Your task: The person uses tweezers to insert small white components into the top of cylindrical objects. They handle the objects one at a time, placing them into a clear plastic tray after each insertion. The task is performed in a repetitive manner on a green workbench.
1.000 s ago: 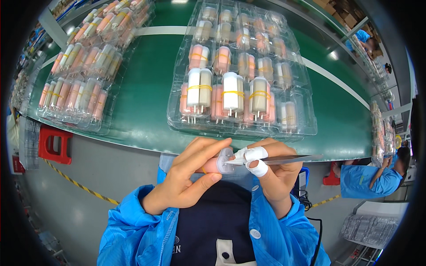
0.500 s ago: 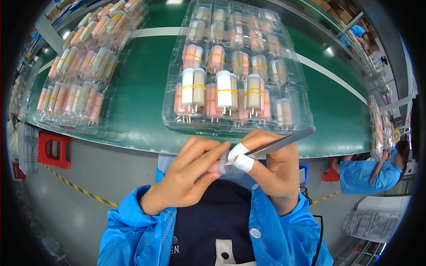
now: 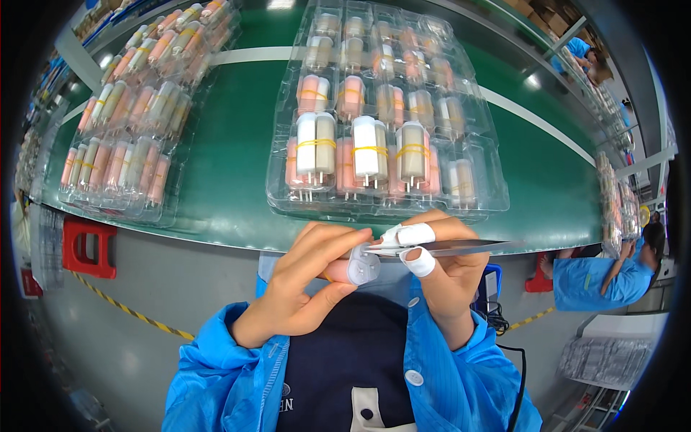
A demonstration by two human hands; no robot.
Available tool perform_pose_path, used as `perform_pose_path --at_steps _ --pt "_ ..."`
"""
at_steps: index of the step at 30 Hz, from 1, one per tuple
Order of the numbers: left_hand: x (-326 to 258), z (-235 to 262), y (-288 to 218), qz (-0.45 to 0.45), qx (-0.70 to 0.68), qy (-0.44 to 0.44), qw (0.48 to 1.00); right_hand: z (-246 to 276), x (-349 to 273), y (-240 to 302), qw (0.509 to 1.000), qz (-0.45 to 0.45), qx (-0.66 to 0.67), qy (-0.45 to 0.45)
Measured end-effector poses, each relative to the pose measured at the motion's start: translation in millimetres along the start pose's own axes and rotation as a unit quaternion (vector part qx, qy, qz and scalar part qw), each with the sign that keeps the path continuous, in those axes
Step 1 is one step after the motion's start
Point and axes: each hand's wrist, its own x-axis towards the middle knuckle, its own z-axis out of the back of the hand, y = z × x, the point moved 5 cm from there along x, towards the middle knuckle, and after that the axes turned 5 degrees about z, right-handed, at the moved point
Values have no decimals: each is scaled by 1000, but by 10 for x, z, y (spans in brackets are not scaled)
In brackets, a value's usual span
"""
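Just in front of my chest, my left hand (image 3: pixel 302 277) is wrapped round a small bundle of tubes (image 3: pixel 362 265), pinkish along the side. Its pale, translucent end, with small pins on it, faces right. My right hand (image 3: pixel 446 266), white wraps on thumb and forefinger, pinches a pair of metal tweezers (image 3: pixel 461 248). The tweezers' tips touch or nearly touch the upper part of that pale end. Beyond my hands, a clear plastic tray (image 3: pixel 277 194) holds white, grey and pink tube bundles (image 3: pixel 315 151) bound with yellow bands, pins pointing toward me.
The trays stand on a green conveyor belt (image 3: pixel 223 165), with another filled tray (image 3: pixel 115 209) to the left. A red stool (image 3: pixel 90 248) is on the floor at left. At the right, a person in blue (image 3: pixel 604 281) sits by more trays (image 3: pixel 612 216).
The tweezers have swung from a steep slant to nearly level. The bundle's pinned end now turns more into view, and my right fingers have shifted on the tweezers.
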Motion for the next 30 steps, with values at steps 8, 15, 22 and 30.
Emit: perform_pose_path --at_steps 8,15,22,30 --pt "0 7 -20 5 1 -6 1000 -28 -9 16 999 -4 -44 23" --pt "-12 0 19 -13 -3 -12 1000 -20 -36 -32 1000 -12 17 -6" --pt "4 7 7 -19 24 -22 999 -45 -6 -18 999 -20 -28 5" --pt "38 -7 3 -48 92 -4 995 -45 150 10 985 -59 -116 110"
